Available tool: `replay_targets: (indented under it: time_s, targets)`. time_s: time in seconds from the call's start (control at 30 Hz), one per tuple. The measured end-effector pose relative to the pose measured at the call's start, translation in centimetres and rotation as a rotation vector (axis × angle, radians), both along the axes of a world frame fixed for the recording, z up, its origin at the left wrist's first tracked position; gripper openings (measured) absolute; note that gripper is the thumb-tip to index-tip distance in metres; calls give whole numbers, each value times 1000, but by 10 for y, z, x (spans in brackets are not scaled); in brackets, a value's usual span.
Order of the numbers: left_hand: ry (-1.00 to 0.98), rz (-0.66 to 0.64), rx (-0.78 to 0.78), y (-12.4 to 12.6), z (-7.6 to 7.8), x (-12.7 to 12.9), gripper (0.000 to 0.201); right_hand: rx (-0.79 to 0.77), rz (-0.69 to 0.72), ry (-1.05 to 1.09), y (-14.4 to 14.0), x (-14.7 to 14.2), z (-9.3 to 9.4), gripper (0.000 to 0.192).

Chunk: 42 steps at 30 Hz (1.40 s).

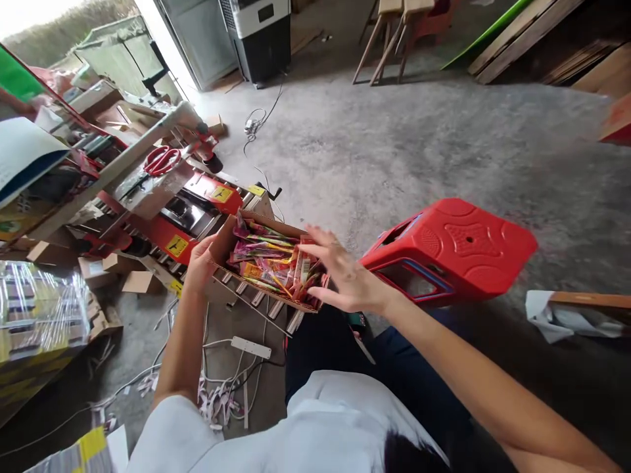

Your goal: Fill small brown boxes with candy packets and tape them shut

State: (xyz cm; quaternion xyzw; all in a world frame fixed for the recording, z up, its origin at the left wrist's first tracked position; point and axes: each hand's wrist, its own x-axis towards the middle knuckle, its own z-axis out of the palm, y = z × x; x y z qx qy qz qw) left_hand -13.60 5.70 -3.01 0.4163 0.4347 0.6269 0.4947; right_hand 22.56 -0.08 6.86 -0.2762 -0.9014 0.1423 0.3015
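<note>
An uncovered cardboard box [276, 299] full of colourful thin packets [269, 255] rests on the roller end of a carton sealing machine [197, 210]. My left hand [201, 264] grips the box's left end, its fingers partly hidden behind the cardboard wall. Over the right end of the box, my right hand [340, 272] is spread with fingers and thumb apart, close to the packets. Whether its fingertips touch them I cannot tell.
A red plastic stool [458, 246] stands to my right. Red-handled scissors [162, 161] lie on top of the machine. Below it are cables, a white power strip [251, 347] and scraps of tape. An air cooler [261, 39] stands by the door.
</note>
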Motion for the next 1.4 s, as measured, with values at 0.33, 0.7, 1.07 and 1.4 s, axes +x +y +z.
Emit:
replay_targets:
  time_s: [0.33, 0.7, 1.07, 1.4]
  targets:
    - [696, -446, 65, -19, 79, -1, 40, -144, -28, -343, 36, -110, -74, 66]
    - [1354, 241, 7, 6, 43, 61, 29, -627, 264, 379, 54, -74, -59, 53]
    - [1254, 245, 286, 7, 32, 83, 48, -10, 6, 54, 43, -78, -60, 43]
    - [1527, 45, 400, 19, 31, 75, 34, 234, -510, 58, 28, -84, -63, 50]
